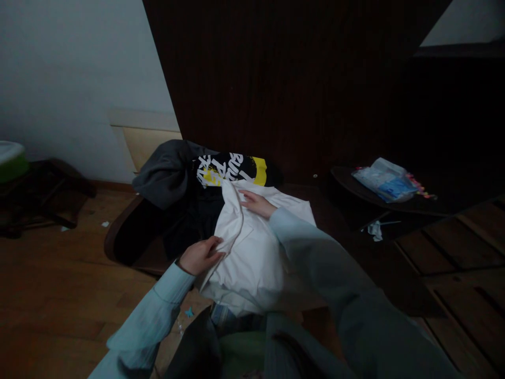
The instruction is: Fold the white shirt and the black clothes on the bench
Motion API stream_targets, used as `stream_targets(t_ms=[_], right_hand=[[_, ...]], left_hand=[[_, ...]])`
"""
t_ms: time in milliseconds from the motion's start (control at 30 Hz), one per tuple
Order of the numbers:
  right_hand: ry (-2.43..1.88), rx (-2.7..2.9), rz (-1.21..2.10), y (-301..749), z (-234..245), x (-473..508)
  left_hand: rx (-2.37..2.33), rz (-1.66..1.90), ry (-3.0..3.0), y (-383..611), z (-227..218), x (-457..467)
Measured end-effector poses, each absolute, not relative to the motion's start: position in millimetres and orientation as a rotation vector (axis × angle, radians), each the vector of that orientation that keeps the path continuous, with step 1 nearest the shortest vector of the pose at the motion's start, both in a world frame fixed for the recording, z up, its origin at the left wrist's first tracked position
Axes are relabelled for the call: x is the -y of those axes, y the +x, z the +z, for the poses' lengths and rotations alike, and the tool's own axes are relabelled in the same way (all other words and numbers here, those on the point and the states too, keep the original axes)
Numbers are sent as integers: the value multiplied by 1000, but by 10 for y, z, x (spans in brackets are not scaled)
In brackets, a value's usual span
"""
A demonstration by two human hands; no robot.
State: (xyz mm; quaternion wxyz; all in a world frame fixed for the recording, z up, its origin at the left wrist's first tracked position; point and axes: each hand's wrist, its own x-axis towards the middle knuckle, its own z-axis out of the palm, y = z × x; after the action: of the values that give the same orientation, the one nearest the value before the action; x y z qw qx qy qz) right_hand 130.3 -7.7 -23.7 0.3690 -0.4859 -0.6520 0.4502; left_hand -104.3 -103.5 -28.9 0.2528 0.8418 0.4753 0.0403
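Note:
A white cloth garment lies spread in front of my body over the dark wooden surface, with a fold running along its left side. My left hand pinches the garment's left edge, thumb above and fingers partly under the cloth. Higher up, near the top of that fold, my right hand rests on the fabric with its fingers stretched out to the left. Behind the garment lies black clothing with white and yellow lettering. Beside it is a bunched dark grey cloth.
A dark wooden panel rises behind the clothes. To the right, a plastic packet sits on a dark rounded shelf. At far left a dark stool carries a green and white container. Wooden flooring shows at lower left.

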Motion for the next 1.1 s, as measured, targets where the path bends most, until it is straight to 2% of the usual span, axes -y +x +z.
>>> stream_targets(t_ms=[267,500,700,1100], right_hand=[[-1261,1259,1494,1007,-289,-284],[-1133,1300,1316,1242,-125,-235],[-1455,1263,1283,1383,-435,-174],[-1416,1355,1142,1463,-685,-174]], left_hand=[[-1460,-145,2265,-1312,-269,1241],[-1312,184,2318,-1100,0,1575],[-1129,-58,2426,-515,-120,1770],[-783,-136,2554,-186,-494,1620]])
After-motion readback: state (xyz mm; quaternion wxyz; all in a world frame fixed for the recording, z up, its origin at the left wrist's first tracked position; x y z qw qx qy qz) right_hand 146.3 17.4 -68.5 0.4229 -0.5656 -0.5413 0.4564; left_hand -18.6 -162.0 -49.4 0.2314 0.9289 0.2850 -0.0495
